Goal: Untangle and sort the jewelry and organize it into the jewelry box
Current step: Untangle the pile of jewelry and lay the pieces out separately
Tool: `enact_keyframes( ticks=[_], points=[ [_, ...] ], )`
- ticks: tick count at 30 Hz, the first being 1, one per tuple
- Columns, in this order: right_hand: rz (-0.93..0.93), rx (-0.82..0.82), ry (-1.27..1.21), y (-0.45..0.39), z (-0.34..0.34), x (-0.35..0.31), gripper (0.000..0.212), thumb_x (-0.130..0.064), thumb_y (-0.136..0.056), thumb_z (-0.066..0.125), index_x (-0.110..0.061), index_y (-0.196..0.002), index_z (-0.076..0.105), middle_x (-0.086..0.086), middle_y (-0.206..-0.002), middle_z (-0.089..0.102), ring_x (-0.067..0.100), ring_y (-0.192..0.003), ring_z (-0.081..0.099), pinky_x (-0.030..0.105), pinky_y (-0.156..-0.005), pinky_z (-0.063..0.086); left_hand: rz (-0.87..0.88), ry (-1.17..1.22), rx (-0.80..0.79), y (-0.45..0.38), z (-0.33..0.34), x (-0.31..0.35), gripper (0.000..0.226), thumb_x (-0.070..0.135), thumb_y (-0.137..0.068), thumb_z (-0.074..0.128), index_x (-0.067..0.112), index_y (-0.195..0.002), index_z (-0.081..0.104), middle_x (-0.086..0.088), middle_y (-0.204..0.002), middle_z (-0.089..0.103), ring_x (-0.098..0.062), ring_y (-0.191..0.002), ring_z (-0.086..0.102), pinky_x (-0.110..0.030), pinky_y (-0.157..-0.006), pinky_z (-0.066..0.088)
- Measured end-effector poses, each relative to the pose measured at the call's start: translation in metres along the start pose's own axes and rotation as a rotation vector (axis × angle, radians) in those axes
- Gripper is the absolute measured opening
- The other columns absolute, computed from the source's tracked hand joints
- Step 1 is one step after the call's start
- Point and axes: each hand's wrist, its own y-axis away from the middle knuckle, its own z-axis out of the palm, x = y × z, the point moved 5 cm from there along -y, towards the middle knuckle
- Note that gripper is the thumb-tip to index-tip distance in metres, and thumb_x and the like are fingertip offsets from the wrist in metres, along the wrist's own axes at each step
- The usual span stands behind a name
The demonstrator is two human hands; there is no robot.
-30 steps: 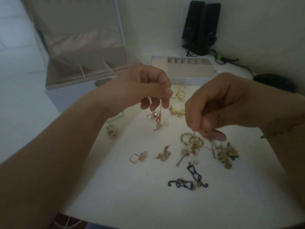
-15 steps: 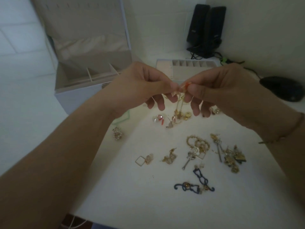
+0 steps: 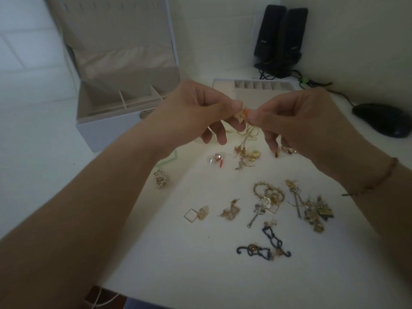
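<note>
Both hands meet in the air just in front of the open jewelry box [image 3: 116, 128]. The left hand [image 3: 196, 110] and right hand [image 3: 296, 117] pinch one small tangle of earrings [image 3: 242, 113] between their fingertips, thin gold strands dangling below it. The knot is blurred, so I think it is two pieces, not more.

A hard tug could snap a strand or drop the cluster into the loose pieces beyond the box, tangling it again.

I count two dark blue cat-shaped earrings [image 3: 265, 246], one square-frame earring [image 3: 196, 214], one beaded cluster [image 3: 161, 179], two black speakers [image 3: 281, 39], one mouse [image 3: 382, 119].
</note>
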Motion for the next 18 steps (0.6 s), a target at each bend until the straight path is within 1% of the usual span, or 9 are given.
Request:
enact_keyframes(
  ticks=[2,5,7,9,11,12,13,15,18],
  points=[
    [0.007,-0.019,0.011,0.0,0.003,0.001,0.027,-0.038,-0.075,0.07,-0.011,-0.075,0.071,0.001,-0.049,0.061,0.003,-0.033,0.044,0.014,-0.036,0.033,0.007,-0.006,-0.015,0.0,0.001,0.0,0.015,0.023,-0.088,0.069,0.01,-0.089,0.076,-0.007,-0.085,0.076,-0.019,-0.061,0.062,-0.028,-0.053,0.044],
    [-0.018,-0.025,-0.022,0.001,0.007,0.003,0.015,-0.024,-0.085,0.066,-0.013,-0.076,0.07,-0.002,-0.054,0.063,0.002,-0.04,0.051,0.013,-0.041,0.038,0.054,-0.007,-0.001,0.0,0.001,0.002,0.01,0.028,-0.079,0.077,0.018,-0.083,0.077,-0.007,-0.08,0.075,-0.016,-0.061,0.062,-0.028,-0.053,0.044],
    [-0.036,-0.021,-0.036,0.0,0.009,0.005,0.02,-0.025,-0.093,0.056,-0.016,-0.083,0.071,-0.004,-0.069,0.069,0.007,-0.061,0.061,0.023,-0.053,0.048,0.073,0.022,0.038,-0.001,-0.003,0.003,0.014,0.031,-0.076,0.075,0.017,-0.081,0.077,-0.006,-0.077,0.074,-0.016,-0.058,0.061,-0.026,-0.052,0.044],
    [-0.033,-0.047,-0.04,0.0,0.011,0.007,0.033,-0.035,-0.099,0.042,-0.021,-0.091,0.07,-0.005,-0.085,0.072,0.012,-0.082,0.065,0.034,-0.069,0.051,0.073,0.075,0.067,-0.002,-0.006,0.003,0.017,0.031,-0.076,0.071,0.015,-0.081,0.076,-0.006,-0.076,0.073,-0.016,-0.058,0.06,-0.024,-0.051,0.044],
    [0.01,-0.117,-0.055,-0.001,0.017,0.01,0.045,-0.044,-0.099,0.029,-0.024,-0.099,0.069,-0.003,-0.094,0.074,0.014,-0.093,0.067,0.041,-0.082,0.051,0.068,0.136,0.089,-0.003,-0.009,0.003,0.019,0.029,-0.077,0.069,0.012,-0.082,0.074,-0.006,-0.075,0.073,-0.017,-0.057,0.059,-0.022,-0.05,0.044],
    [0.044,-0.159,-0.069,-0.001,0.021,0.012,0.049,-0.047,-0.098,0.025,-0.023,-0.104,0.067,-0.001,-0.095,0.074,0.016,-0.095,0.068,0.044,-0.087,0.05,0.062,0.171,0.101,-0.003,-0.01,0.003,0.018,0.028,-0.077,0.069,0.011,-0.082,0.073,-0.006,-0.075,0.072,-0.016,-0.057,0.058,-0.021,-0.05,0.044],
    [0.075,-0.202,-0.089,-0.001,0.025,0.013,0.05,-0.049,-0.097,0.024,-0.022,-0.107,0.066,0.001,-0.095,0.075,0.017,-0.095,0.068,0.045,-0.09,0.049,0.056,0.203,0.112,-0.003,-0.011,0.003,0.017,0.027,-0.079,0.069,0.011,-0.081,0.073,-0.005,-0.074,0.071,-0.015,-0.056,0.058,-0.02,-0.05,0.043],
    [0.104,-0.281,-0.147,0.001,0.032,0.014,0.046,-0.05,-0.096,0.03,-0.02,-0.105,0.065,0.006,-0.092,0.075,0.022,-0.091,0.069,0.046,-0.089,0.048,0.047,0.258,0.128,-0.004,-0.013,0.002,0.012,0.024,-0.083,0.07,0.013,-0.079,0.072,-0.002,-0.074,0.07,-0.013,-0.054,0.057,-0.02,-0.049,0.043],
    [0.094,-0.374,-0.245,0.004,0.037,0.013,0.025,-0.031,-0.094,0.049,-0.014,-0.103,0.066,0.01,-0.086,0.073,0.025,-0.082,0.069,0.043,-0.081,0.051,0.003,0.347,0.163,-0.006,-0.017,-0.001,0.012,0.022,-0.087,0.066,0.014,-0.078,0.07,-0.001,-0.074,0.069,-0.012,-0.053,0.056,-0.021,-0.049,0.041]
  ],
)
